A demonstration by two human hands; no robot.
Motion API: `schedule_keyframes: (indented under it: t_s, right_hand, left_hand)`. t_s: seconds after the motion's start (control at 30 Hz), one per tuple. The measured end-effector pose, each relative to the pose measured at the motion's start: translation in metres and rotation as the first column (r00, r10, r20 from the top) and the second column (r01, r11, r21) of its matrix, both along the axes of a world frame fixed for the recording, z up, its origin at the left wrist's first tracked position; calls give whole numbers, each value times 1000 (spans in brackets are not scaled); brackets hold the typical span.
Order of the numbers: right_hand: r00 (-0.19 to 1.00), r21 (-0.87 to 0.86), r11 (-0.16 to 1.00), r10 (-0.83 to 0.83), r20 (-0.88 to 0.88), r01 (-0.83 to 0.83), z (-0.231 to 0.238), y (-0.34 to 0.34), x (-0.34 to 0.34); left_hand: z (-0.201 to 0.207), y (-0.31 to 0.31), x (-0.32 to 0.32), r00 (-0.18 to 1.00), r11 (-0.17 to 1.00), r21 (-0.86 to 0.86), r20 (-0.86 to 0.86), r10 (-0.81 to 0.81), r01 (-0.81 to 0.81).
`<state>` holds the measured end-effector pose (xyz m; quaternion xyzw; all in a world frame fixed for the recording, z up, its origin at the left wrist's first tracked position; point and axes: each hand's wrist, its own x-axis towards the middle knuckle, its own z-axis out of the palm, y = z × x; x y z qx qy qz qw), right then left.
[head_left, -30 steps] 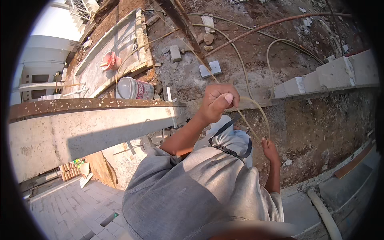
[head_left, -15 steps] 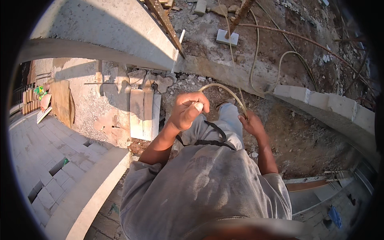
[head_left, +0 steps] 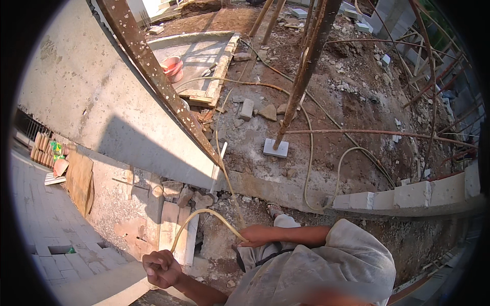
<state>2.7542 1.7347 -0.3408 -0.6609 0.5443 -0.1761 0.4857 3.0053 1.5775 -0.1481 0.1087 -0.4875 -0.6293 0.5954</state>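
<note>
A thin, pale yellowish hose (head_left: 205,210) arches up between my two hands. My left hand (head_left: 162,269), low at the left, is closed with curled fingers around one part of it. My right hand (head_left: 256,235) grips the hose near my waist, the forearm reaching across from the right. From my right hand a slack length of hose runs away toward the foot of a rusty metal post (head_left: 168,89). The hose inside my left hand is hidden by the fingers.
A brown pole (head_left: 301,76) stands on a white block (head_left: 275,148). A concrete wall (head_left: 66,76) rises at left, a low block wall (head_left: 408,196) at right. Wooden boards (head_left: 172,224) lie near my left hand. Further off are a red bucket (head_left: 173,69) and loose stones.
My left hand has moved left and down, and my right hand has swung left across my body, both keeping the hose. The view has tilted up, showing more ground ahead.
</note>
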Motion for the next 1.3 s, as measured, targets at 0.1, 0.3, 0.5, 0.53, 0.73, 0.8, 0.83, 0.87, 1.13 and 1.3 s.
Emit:
schedule_keyframes:
  t_s: [0.1,0.3,0.5,0.53,0.73,0.8,0.83,0.87,1.13,1.3]
  right_hand:
    - [990,-56,991,-114,85,119,-32,10,-60]
    - [920,-94,934,-356,-167,344,-58,-7,-156]
    - [799,-500,790,-534,-277,354,59,4,-223]
    - [730,-636,669,-642,-234,384,102,9,-248]
    - [626,-805,451,-769,-129,387,182,3,-274]
    - [674,-539,739,-639,-370,405,119,-22,-271]
    - [752,-412,837,-522,-402,361,82,-30,-270]
    - [836,-247,924,-373,-403,293,44,-31,-265]
    - [980,-193,979,-96,-177,61,-177,-95,-239]
    - [992,-90,989,123,37,-120,-245,-158,-219]
  left_hand:
    - [-19,35,-11,990,989,54,10,140,-141]
    - [-17,73,13,961,954,152,-56,271,-260]
    - [-17,66,16,948,974,129,-234,214,-188]
    - [-14,59,7,959,987,120,-250,134,-106]
    - [-45,21,-68,930,956,271,-368,-3,110]
    - [-47,13,-77,937,964,255,-348,19,75]
    - [-43,7,-80,942,966,252,-334,32,56]
    - [-30,6,-87,949,961,275,-301,96,-10]
    - [-36,-14,-169,989,983,182,-145,22,5]
    - [-122,-39,-210,977,974,88,59,205,-209]
